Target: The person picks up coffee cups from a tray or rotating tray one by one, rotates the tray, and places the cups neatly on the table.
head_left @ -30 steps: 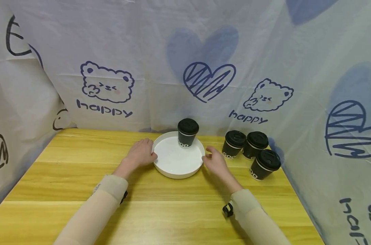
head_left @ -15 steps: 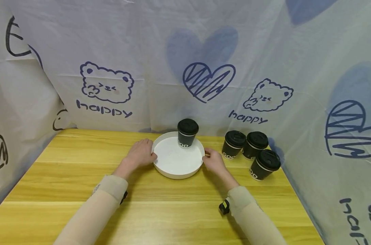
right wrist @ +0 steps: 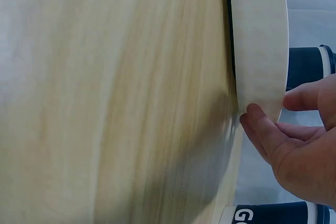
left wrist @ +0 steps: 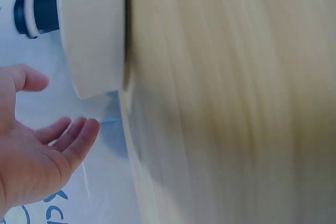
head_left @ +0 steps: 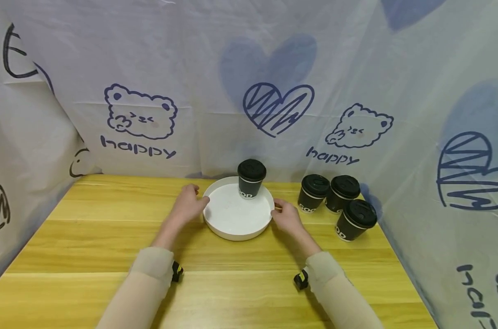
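A round white tray (head_left: 232, 218) with a low wall lies on the wooden table, and a black lidded paper cup (head_left: 250, 183) stands upright toward its back. My left hand (head_left: 188, 204) is at the tray's left side. In the left wrist view its fingers (left wrist: 81, 140) are spread, with a gap between them and the tray wall (left wrist: 93, 35). On the opposite side my right hand (head_left: 287, 216) pinches the tray's rim. The right wrist view has the thumb (right wrist: 300, 97) at the rim and the fingertips against the outer wall (right wrist: 261, 40).
Three more black lidded cups stand right of the tray: one at the left (head_left: 313, 193), one behind (head_left: 342, 193) and one nearer the front (head_left: 356, 220). A printed white cloth (head_left: 216, 137) hangs behind and beside the wooden table (head_left: 240, 292).
The left hand has let go of the tray's left rim and moved slightly away. The right hand has closed its fingers on the right rim. The tray and cups stay put.
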A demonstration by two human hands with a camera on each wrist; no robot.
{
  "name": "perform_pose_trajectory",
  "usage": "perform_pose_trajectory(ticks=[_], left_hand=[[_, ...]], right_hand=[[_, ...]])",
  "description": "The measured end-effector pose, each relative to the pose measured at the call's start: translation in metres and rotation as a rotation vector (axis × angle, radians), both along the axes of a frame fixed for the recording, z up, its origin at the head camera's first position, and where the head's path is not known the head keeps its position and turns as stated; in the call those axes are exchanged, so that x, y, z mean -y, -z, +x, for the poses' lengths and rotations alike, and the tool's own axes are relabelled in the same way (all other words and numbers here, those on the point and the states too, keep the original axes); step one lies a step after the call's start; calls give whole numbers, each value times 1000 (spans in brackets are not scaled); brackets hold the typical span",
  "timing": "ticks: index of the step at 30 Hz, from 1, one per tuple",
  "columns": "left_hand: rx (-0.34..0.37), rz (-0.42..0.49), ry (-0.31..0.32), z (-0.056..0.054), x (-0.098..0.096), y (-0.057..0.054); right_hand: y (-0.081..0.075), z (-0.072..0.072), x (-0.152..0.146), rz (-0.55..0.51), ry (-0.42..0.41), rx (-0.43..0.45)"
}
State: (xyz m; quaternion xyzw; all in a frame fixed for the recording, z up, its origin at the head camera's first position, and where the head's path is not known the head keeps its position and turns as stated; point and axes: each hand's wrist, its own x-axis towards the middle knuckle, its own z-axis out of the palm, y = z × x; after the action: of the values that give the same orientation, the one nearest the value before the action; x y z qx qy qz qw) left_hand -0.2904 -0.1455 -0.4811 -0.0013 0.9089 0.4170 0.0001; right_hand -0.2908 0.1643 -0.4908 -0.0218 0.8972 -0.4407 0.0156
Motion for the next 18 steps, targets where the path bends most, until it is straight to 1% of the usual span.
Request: perform_pose_trajectory(ticks=[3, 5, 7, 13, 18], left_hand=[[19, 109, -66, 6, -2, -3], [26, 151, -96, 10, -4, -4], [29, 176, -110, 13, -5, -3], [47, 200, -111, 19, -8, 2], [67, 208, -79, 19, -10, 5]], right_hand=[[0, 1, 0, 5, -1, -3], [0, 2, 0, 7, -1, -5], [1, 4, 0, 4, -1, -8], [3, 9, -1, -26, -4, -16], [2, 13, 0, -35, 4, -10]])
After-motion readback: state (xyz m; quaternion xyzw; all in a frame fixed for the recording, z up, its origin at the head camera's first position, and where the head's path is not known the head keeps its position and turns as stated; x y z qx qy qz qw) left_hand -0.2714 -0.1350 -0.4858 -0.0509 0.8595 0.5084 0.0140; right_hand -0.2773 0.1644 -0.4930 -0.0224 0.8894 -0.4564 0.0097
